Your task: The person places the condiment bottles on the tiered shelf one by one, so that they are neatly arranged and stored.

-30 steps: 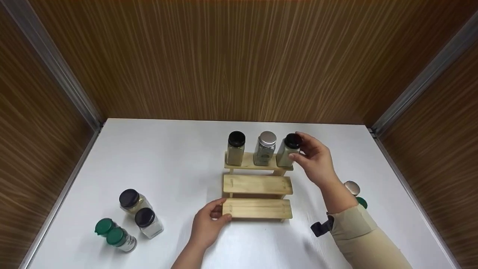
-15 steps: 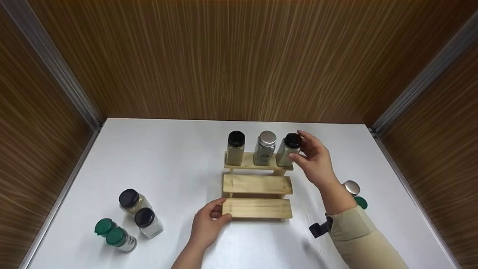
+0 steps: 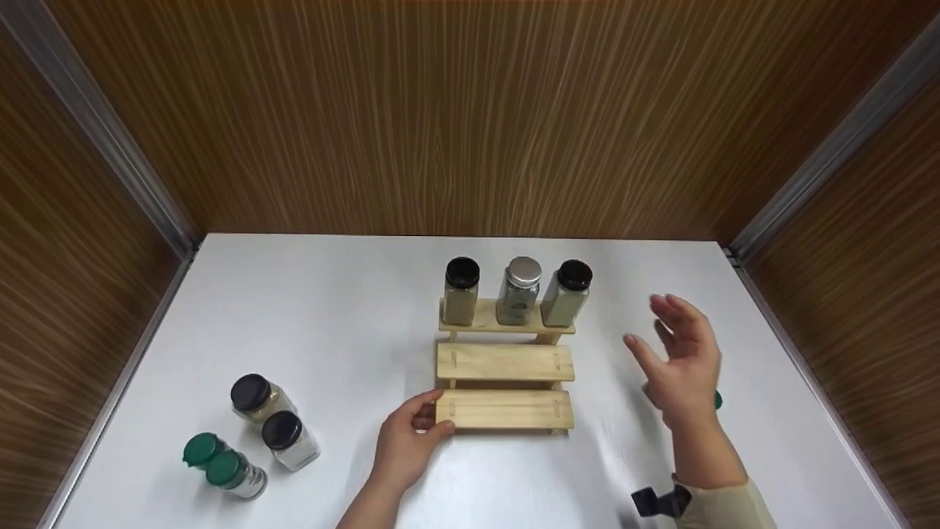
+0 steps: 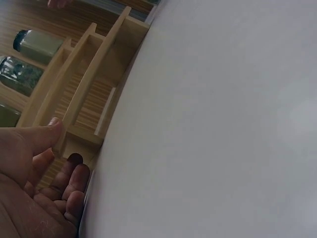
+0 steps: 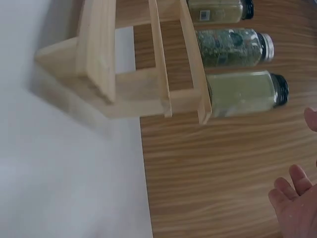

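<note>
A three-step wooden spice rack (image 3: 507, 362) stands on the white table. Along its top step are a black-capped jar (image 3: 460, 303), a silver-lidded jar of green herbs (image 3: 517, 299) and another black-capped jar (image 3: 564, 303) at the right end, all upright. My left hand (image 3: 406, 443) grips the left end of the lowest step, thumb on its front edge and fingers behind, as the left wrist view also shows. To the right of the rack, my right hand (image 3: 683, 367) is in the air with fingers spread, holding nothing and apart from the jars.
On the left of the table stand two black-capped jars (image 3: 263, 399) (image 3: 294, 444) and two green-capped shakers (image 3: 203, 450) (image 3: 239, 474). A green cap (image 3: 718, 400) shows partly behind the right hand. Wood-grain panels (image 3: 470, 117) enclose the back and sides.
My right hand has let go of the right-end black-capped jar and moved right and toward me. That jar stays on the top step. The left hand keeps its grip on the rack.
</note>
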`<state>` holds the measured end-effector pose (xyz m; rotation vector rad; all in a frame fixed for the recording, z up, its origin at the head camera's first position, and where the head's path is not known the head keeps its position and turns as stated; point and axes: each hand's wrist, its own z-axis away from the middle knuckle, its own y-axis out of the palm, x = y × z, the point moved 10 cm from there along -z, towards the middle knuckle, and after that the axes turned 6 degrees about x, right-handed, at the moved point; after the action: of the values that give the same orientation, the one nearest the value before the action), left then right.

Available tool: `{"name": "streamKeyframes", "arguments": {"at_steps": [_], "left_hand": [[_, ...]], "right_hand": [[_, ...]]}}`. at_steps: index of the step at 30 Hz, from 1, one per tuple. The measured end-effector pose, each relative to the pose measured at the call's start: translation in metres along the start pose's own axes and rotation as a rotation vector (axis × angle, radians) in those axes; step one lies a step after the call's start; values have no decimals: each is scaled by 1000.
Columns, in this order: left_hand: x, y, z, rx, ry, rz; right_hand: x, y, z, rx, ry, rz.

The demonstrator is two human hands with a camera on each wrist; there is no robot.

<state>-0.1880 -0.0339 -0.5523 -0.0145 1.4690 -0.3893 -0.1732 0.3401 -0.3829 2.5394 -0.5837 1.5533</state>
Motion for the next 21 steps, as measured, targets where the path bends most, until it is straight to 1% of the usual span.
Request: {"name": "streamKeyframes", "arguments": {"at_steps": [3,6,8,10,11,14,17,21], "left_hand": [[0,0,0,-4,-9,0],[-1,0,0,-5,-5,0],[-1,0,0,-5,1,3],[-1,0,0,-6,4,8],[0,0,0,-4,-3,7],[2,1,0,1,-32,2],[4,2,0,9,-45,-5],[3,2,-1,7,-27,-4]], "right_hand": [[2,-23,10,-77,-69,-94],[-2,-48,21,-170,-93,-129],[-8,-63,27,-232,-61,-127],[-14,-74,32,-274,-7,-78],[-17,-78,34,-287,18,-71],[-24,-86,38,-316,73,-18],[-29,-92,41,-349,95,-17],[-36,-98,44,-374,124,0]]}}
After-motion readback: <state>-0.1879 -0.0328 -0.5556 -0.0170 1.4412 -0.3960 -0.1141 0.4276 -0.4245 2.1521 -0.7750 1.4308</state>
